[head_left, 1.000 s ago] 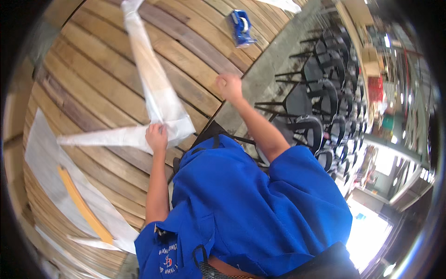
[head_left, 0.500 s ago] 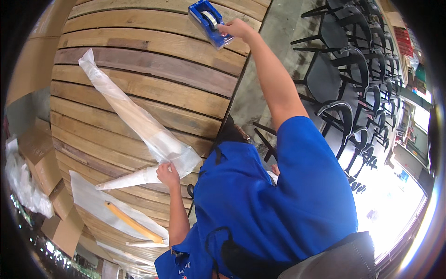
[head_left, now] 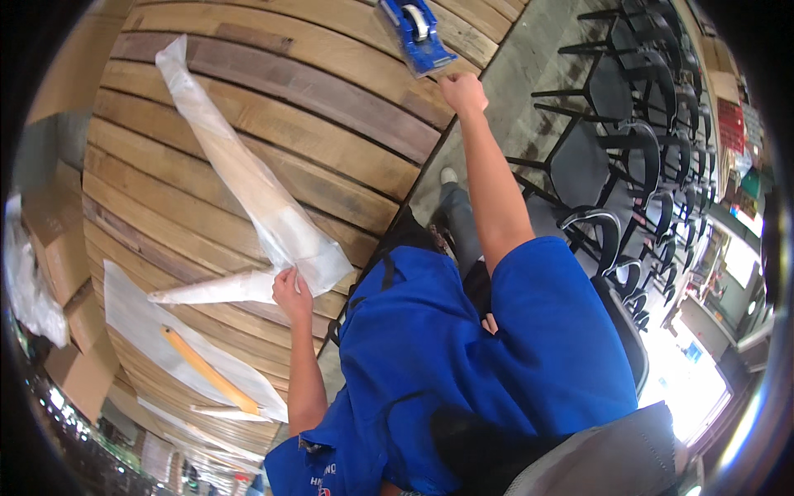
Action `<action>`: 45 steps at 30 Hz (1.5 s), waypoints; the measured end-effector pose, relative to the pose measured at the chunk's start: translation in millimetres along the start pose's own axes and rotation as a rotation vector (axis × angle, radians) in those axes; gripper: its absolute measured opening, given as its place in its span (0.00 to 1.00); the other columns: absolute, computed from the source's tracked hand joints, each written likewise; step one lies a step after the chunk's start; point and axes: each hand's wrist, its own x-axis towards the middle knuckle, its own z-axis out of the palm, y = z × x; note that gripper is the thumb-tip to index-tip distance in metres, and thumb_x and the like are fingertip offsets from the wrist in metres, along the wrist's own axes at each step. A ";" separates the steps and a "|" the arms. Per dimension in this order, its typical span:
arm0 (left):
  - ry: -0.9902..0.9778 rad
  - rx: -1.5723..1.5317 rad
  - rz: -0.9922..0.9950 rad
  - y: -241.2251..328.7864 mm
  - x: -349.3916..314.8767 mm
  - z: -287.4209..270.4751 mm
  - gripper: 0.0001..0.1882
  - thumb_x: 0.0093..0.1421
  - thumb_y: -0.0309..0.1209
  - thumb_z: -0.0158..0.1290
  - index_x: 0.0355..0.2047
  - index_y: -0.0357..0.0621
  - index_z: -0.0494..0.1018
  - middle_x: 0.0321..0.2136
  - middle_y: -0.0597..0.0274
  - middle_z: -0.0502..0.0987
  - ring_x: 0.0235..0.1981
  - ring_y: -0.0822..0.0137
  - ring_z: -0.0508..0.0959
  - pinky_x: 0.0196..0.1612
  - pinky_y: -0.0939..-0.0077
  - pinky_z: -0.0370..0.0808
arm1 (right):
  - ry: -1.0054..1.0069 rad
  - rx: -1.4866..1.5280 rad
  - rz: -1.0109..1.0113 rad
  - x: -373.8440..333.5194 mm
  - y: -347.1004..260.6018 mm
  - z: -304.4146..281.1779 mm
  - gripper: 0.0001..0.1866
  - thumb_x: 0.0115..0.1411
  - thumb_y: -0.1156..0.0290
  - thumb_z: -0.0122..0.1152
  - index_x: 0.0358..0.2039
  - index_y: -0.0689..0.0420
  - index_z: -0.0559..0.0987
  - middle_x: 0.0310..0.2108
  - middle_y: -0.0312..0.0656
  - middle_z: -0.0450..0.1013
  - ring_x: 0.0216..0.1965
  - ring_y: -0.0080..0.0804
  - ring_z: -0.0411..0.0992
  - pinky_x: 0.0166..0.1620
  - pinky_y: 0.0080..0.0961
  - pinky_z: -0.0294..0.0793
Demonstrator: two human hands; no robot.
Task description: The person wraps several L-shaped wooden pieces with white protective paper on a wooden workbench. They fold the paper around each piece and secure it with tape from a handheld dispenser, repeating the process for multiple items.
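On the slatted wooden table lies a long, angled piece wrapped in thin white translucent sheeting point(head_left: 248, 186), pale wood tone showing through. My left hand point(head_left: 294, 296) is closed on the wrapping at its bend, where the long arm meets a shorter one. At the table's far right edge, my right hand point(head_left: 465, 93) is just off the near end of a blue tape dispenser point(head_left: 426, 54) holding a roll of tape point(head_left: 416, 23). The right fingers are pinched together on what looks like a strip of clear tape, hardly visible.
An orange-yellow wooden bar point(head_left: 211, 372) lies on another white sheet point(head_left: 136, 322) at near left. Cardboard boxes point(head_left: 87, 331) and clear plastic point(head_left: 33, 281) stand beyond the table's left side. Rows of black chairs point(head_left: 583, 157) fill the floor at right. A person's shoe point(head_left: 448, 175) shows beside the table.
My right hand has drawn away from the tape dispenser, toward me and to the right. My left hand keeps its hold on the wrapping. The whole view has shifted slightly.
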 end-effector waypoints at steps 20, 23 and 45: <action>0.056 -0.042 -0.027 -1.8 -31.8 42.2 0.35 0.58 0.33 0.57 0.67 0.52 0.63 0.63 0.62 0.64 0.65 0.53 0.60 0.66 0.45 0.57 | -0.602 -0.594 -0.698 -391.5 -86.3 210.6 0.30 0.57 0.37 0.61 0.34 0.56 0.87 0.36 0.53 0.81 0.39 0.48 0.82 0.42 0.42 0.80; 0.021 -0.081 -0.021 4.2 -34.7 21.7 0.36 0.57 0.32 0.57 0.67 0.50 0.62 0.65 0.61 0.62 0.65 0.52 0.60 0.66 0.43 0.57 | -0.559 -0.763 -0.637 -374.6 -76.8 214.1 0.39 0.55 0.31 0.61 0.40 0.59 0.86 0.43 0.52 0.81 0.46 0.48 0.81 0.48 0.43 0.80; 0.486 -0.553 -1.365 -113.1 73.8 -78.0 0.52 0.48 0.56 0.68 0.62 0.32 0.60 0.60 0.42 0.63 0.60 0.42 0.66 0.62 0.44 0.64 | -0.299 -0.296 -0.251 -298.4 -233.5 245.3 0.51 0.40 0.46 0.79 0.56 0.65 0.66 0.61 0.58 0.63 0.63 0.50 0.62 0.62 0.48 0.66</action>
